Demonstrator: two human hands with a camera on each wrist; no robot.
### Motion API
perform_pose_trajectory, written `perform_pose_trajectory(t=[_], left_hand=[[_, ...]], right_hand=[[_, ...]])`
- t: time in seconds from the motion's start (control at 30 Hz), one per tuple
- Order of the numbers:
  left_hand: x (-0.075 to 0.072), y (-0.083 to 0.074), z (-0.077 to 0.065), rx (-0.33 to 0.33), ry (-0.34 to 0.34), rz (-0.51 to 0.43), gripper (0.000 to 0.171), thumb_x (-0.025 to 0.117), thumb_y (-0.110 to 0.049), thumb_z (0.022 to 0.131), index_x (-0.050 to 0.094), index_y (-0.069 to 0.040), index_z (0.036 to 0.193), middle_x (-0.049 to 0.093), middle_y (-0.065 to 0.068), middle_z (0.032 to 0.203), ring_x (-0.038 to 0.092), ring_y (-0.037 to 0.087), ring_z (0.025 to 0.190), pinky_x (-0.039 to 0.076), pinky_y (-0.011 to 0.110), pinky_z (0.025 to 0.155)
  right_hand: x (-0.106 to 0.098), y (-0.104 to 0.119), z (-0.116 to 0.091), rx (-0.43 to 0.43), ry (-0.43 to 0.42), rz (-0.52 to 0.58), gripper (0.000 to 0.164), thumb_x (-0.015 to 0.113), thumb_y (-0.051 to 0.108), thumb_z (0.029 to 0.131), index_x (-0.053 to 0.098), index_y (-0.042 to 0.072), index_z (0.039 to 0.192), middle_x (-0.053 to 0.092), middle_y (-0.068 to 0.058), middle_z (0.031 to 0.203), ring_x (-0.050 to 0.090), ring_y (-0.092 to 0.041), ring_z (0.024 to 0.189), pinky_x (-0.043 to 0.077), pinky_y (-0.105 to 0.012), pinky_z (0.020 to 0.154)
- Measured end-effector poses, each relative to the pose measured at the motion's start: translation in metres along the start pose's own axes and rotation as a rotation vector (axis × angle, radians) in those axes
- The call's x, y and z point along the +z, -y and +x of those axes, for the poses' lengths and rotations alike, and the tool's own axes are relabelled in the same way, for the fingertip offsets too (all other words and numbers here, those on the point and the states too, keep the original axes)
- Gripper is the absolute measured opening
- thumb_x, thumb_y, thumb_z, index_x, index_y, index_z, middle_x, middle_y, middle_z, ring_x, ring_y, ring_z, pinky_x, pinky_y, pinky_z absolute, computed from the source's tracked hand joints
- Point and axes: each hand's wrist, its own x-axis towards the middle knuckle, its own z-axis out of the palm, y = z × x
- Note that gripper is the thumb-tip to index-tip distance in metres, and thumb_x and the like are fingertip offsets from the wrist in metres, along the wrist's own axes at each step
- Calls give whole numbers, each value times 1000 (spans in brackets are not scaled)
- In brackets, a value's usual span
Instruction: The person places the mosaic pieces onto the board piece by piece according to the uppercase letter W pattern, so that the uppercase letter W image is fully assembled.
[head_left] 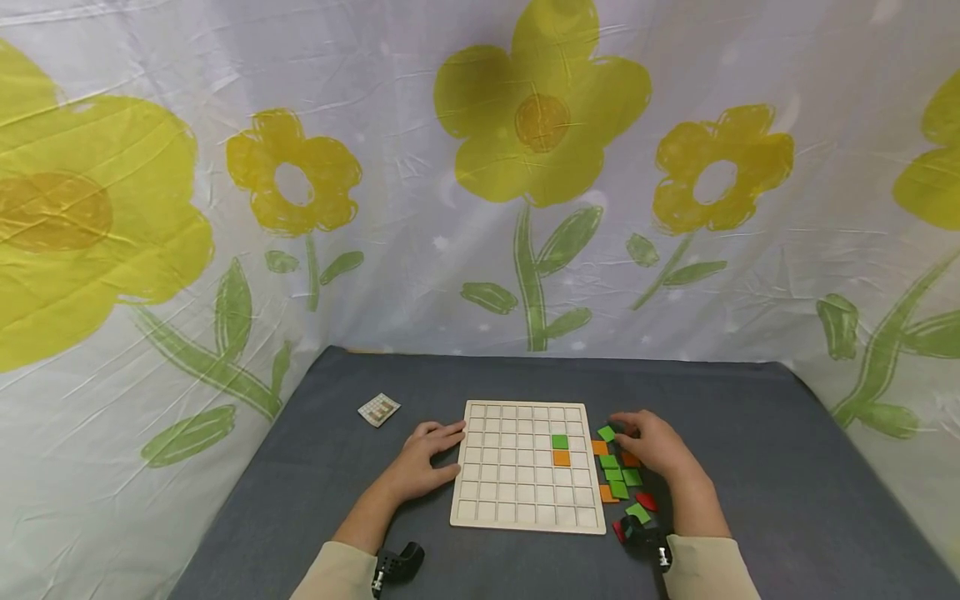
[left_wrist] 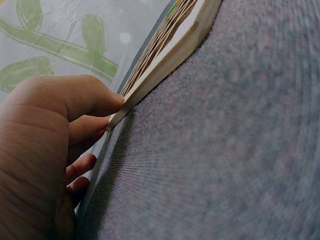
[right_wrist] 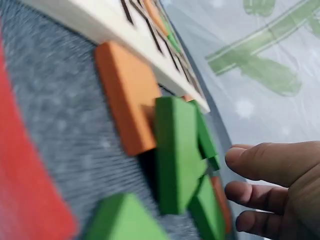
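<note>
A pale wooden grid board [head_left: 517, 500] lies on the dark table, with a green square tile [head_left: 560, 442] and an orange square tile [head_left: 562, 458] in its cells. My left hand [head_left: 426, 460] rests at the board's left side; in the left wrist view the thumb [left_wrist: 97, 95] and a finger touch its edge. To the right of the board, my right hand [head_left: 654, 442] is over the far end of a loose tile pile, fingertips beside a green tile [head_left: 606, 433]. The right wrist view shows no tile between thumb and fingers; whether they touch one is unclear.
Several green, orange and red pieces lie along the board's right side, including a green tile [head_left: 618, 489] and a red piece [head_left: 647, 501]. A small patterned card [head_left: 378, 410] lies at the back left. A flower-printed curtain [head_left: 405, 250] hangs behind the table.
</note>
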Motion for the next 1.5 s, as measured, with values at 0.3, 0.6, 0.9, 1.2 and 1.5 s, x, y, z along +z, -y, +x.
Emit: perform_pose_trajectory(t=[0.3, 0.6, 0.9, 1.2, 1.5], left_hand=[[-1, 0, 1, 21, 1, -1, 57, 72, -21, 94, 57, -3, 147, 47, 5, 158, 40, 33, 134, 31, 63, 105], [1, 0, 2, 6, 7, -3, 57, 72, -22, 95, 57, -4, 147, 46, 4, 158, 40, 32, 135, 31, 63, 105], [4, 2, -2, -10, 6, 1, 57, 72, -23, 96, 57, -4, 147, 47, 3, 158, 39, 32, 136, 31, 64, 105], [2, 0, -3, -15, -8, -8, 57, 72, -21, 94, 58, -3, 146, 48, 5, 157, 41, 32, 134, 32, 63, 105], [2, 2, -1, -20, -7, 8, 57, 72, -23, 95, 58, -5, 147, 47, 2, 157, 41, 30, 134, 32, 63, 105]], right_hand=[[6, -2, 5, 45, -2, -58, 35, 70, 7, 95, 73, 7, 130, 58, -13, 100, 53, -28, 84, 49, -47, 72], [1, -2, 1, 59, -14, -15, 30, 70, 9, 97, 71, 1, 125, 60, -12, 100, 55, -27, 85, 50, -46, 74], [-9, 10, -14, -11, -43, 45, 30, 71, 11, 97, 71, -1, 124, 58, -8, 97, 50, -22, 78, 44, -37, 64], [-17, 36, -32, -66, -39, 21, 28, 75, 14, 94, 75, 4, 120, 57, 0, 89, 49, -19, 74, 42, -37, 63], [-11, 55, -46, -171, 18, 90, 22, 77, 15, 92, 78, 10, 114, 56, 6, 88, 48, -15, 73, 42, -31, 62]])
